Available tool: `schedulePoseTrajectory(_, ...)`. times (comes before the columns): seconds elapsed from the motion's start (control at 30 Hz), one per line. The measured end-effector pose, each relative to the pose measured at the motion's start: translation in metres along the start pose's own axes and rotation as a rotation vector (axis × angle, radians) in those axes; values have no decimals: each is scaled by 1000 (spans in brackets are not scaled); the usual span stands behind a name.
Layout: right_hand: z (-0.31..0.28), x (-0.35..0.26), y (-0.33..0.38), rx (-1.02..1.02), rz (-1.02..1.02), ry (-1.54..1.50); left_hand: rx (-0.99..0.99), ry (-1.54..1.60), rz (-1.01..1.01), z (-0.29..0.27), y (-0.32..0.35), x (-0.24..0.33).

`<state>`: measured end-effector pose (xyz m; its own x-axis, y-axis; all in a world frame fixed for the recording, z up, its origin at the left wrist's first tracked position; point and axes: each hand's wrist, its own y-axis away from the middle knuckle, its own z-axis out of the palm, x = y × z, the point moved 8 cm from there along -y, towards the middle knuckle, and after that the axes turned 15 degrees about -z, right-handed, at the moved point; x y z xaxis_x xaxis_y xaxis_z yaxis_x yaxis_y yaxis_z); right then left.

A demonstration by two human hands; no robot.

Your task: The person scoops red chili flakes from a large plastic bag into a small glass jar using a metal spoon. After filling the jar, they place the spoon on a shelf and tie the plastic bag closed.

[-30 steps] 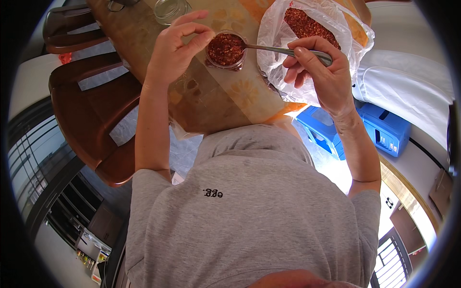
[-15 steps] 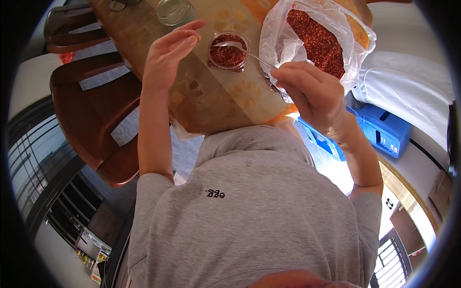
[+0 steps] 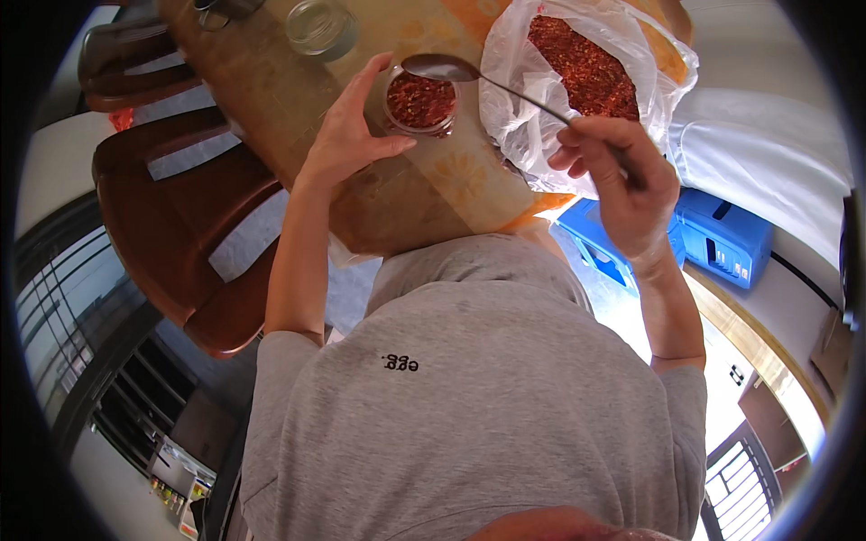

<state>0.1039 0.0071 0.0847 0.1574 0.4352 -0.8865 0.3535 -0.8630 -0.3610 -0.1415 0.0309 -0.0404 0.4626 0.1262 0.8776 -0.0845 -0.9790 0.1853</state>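
Two hands over the table (image 3: 271, 99), my left hand (image 3: 347, 135) open and cupped against the small jar (image 3: 421, 101) of red flakes, my right hand (image 3: 618, 180) closed around the spoon (image 3: 487, 79), its empty bowl above the jar rim, plastic bag (image 3: 586, 81) of flakes just beside, empty glass jar (image 3: 320, 27) farther away.

Red flakes (image 3: 420, 97); grey shirt (image 3: 469, 406); blue crates (image 3: 722, 239).

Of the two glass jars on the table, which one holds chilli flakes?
The jar beside the left hand, under the spoon; the farther jar looks empty.
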Motion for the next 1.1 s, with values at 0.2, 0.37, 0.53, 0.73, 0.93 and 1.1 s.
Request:
schedulePoseTrajectory(0.2,-64,21,32,448,198,-372,-99,187,-95,19,-17,-11)
schedulePoseTrajectory(0.37,-117,28,84,539,272,110,-87,278,-126,10,-21,6)
schedulePoseTrajectory(0.53,-115,57,77,525,245,314,-51,154,-75,9,-25,24)
schedulePoseTrajectory(0.73,-99,91,42,459,141,391,-83,128,-38,18,-22,36)
schedulePoseTrajectory(0.93,-76,93,56,429,391,-67,-29,96,-46,14,-15,30)
schedulePoseTrajectory(1.1,-68,98,70,476,544,-316,-8,105,-43,11,-11,36)
